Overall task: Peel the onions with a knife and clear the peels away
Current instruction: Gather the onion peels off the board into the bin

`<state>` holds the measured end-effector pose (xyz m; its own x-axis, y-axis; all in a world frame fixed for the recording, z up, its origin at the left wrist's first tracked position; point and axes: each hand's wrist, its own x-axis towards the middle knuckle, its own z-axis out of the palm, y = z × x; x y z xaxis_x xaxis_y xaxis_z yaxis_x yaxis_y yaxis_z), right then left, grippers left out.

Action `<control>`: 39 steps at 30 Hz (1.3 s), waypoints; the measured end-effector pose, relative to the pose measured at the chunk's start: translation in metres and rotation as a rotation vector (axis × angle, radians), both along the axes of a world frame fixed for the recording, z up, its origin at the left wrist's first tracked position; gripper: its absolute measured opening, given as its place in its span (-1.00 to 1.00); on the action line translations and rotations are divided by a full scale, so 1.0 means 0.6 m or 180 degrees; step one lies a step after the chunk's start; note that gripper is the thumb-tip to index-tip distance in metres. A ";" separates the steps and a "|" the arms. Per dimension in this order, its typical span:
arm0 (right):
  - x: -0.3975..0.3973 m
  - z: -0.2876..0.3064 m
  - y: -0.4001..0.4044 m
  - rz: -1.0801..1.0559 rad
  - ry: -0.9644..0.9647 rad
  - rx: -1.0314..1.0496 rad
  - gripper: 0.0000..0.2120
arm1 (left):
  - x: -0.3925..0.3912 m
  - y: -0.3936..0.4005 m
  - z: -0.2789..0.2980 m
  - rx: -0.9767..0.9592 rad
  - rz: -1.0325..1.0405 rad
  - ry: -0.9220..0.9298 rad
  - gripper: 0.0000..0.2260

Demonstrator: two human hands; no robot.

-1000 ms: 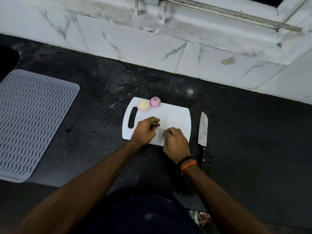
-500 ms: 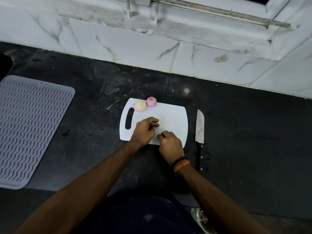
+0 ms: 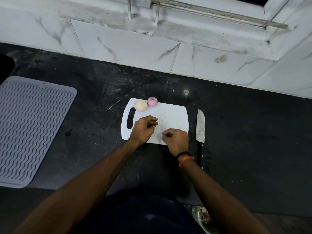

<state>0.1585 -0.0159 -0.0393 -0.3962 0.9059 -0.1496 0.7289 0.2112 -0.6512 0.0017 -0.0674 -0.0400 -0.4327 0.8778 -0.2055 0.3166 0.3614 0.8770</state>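
You are in the clearing step, by the look of it: both onions sit peeled at the upper left corner of the cutting board [image 3: 170, 114], the pale onion [image 3: 141, 106] touching the purple onion [image 3: 152, 101], and the knife [image 3: 200, 126] lies untouched on the dark counter [image 3: 253, 141] just right of the board.

Your left hand [image 3: 143, 128] rests on the board's lower left part with its fingers curled inward. Your right hand [image 3: 176, 138] sits at the board's lower edge, fingertips drawn together as if pinching small scraps. Whether either hand actually holds peel I cannot tell; any bits are too small to make out.

Next, you likely need to gather what remains into one hand and carry it off the board, perhaps toward the bag of scraps [image 3: 203, 217] at the lower right of the frame. Keep your right wrist away from the blade as you sweep.

Compared with a second ago, your right hand has shifted rightward along the bottom edge, so the hands are now farther apart. The onions and knife have not moved.
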 end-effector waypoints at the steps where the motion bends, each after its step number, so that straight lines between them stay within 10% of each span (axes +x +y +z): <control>1: -0.002 0.004 0.003 -0.0469 0.0546 -0.0581 -0.89 | 0.001 0.000 0.001 0.0011 -0.0027 0.0012 -0.71; 7: 0.014 0.045 0.041 -0.2148 0.2765 -0.2136 -0.90 | 0.010 -0.001 0.010 0.0049 -0.0365 0.0163 -0.66; 21: 0.052 0.050 0.013 -0.2564 0.3335 -0.2497 -0.86 | 0.050 0.019 0.019 0.0025 -0.0356 0.0027 -0.73; 39: 0.227 0.046 -0.094 -0.3239 0.4520 -0.2462 -0.85 | 0.258 0.006 0.054 -0.0303 -0.0894 -0.1523 -0.77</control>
